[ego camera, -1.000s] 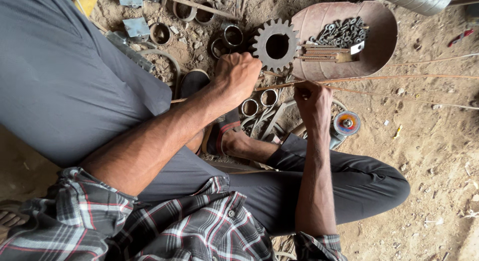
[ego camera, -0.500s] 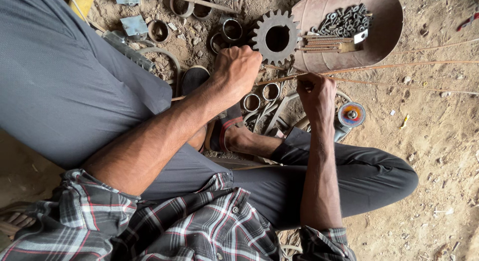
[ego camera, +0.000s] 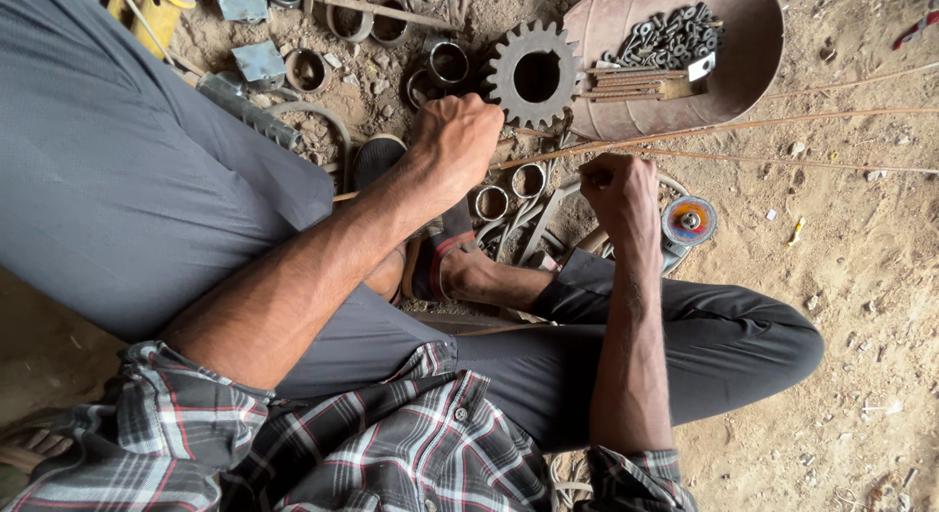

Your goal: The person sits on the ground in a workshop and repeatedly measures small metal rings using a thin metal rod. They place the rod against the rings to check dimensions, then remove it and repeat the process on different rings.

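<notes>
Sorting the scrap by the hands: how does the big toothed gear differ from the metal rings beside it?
The gear is large and dark, with teeth round its rim; the rings are small, smooth-edged and shinier. The gear lies against the rusty pan; the rings lie between the left hand and right hand. Both are round, hollow-centred and flat on the dirt.

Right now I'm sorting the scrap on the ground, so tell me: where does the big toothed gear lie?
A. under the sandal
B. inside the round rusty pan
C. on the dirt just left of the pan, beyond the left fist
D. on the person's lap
C: the gear lies flat on the dirt beside the pan, just beyond the left hand.
</notes>
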